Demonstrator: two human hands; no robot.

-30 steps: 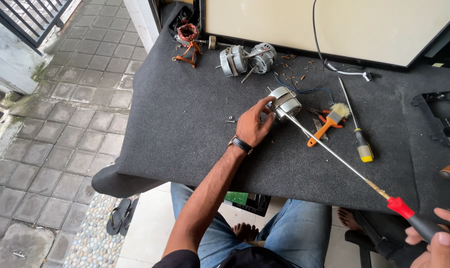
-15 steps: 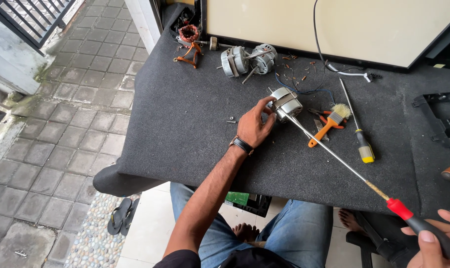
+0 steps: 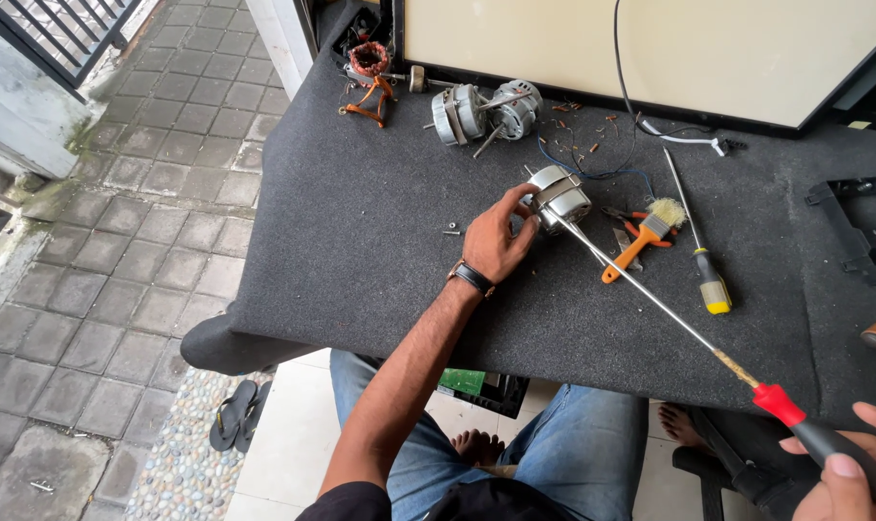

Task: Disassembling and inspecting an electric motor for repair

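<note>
I see my right hand (image 3: 848, 473), off the bench's near right corner, with fingers wrapped around a long red-and-black-handled screwdriver (image 3: 650, 299). Mid-bench, my left hand (image 3: 500, 236) cups a small, silver, round motor (image 3: 556, 198) meeting the shaft's tip.

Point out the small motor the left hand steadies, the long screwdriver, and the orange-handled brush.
small motor (image 3: 559, 196), head view, on its silver casing beside the left hand (image 3: 496, 238).
long screwdriver (image 3: 650, 304), head view, mid-shaft; its red-and-black handle is in the right hand (image 3: 848, 473).
orange-handled brush (image 3: 640, 238), head view, on the handle below the bristles.
</note>
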